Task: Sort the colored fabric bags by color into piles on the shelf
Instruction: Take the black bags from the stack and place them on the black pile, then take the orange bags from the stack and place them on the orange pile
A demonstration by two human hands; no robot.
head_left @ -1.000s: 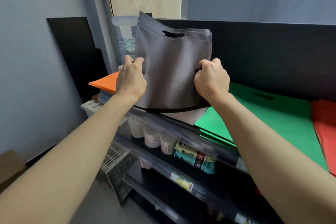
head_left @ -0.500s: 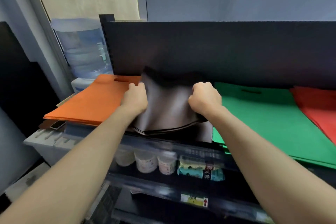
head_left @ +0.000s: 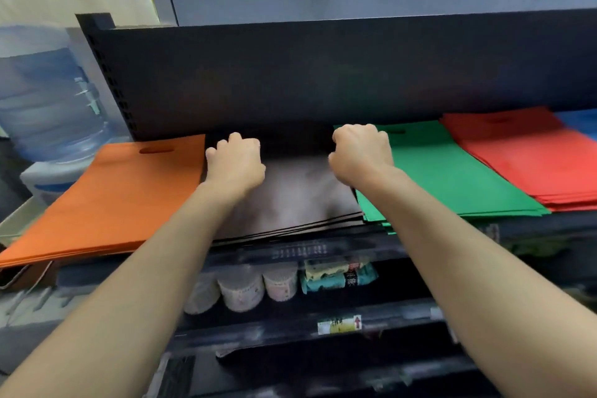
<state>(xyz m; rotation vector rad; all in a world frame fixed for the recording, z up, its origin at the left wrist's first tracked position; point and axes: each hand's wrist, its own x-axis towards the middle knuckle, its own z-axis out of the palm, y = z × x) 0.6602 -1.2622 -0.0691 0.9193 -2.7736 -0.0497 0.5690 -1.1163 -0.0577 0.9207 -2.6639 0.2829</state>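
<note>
While the grey bag (head_left: 290, 194) lies atop the dark pile (head_left: 290, 231) on the shelf (head_left: 323, 250), between orange pile (head_left: 113, 197) and green pile (head_left: 452, 178), left grip (head_left: 234, 165) and right grip (head_left: 360, 155) clench its side edges | step: laying down, judged | next: let go, square it up.

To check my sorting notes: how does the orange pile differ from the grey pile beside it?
The orange pile is orange; the grey pile is grey. The orange pile lies untouched; the left hand and right hand grip the grey pile's top bag. The orange pile's handle slot shows; the grey pile's far end is in shadow. Both lie flat on the top shelf.
</note>
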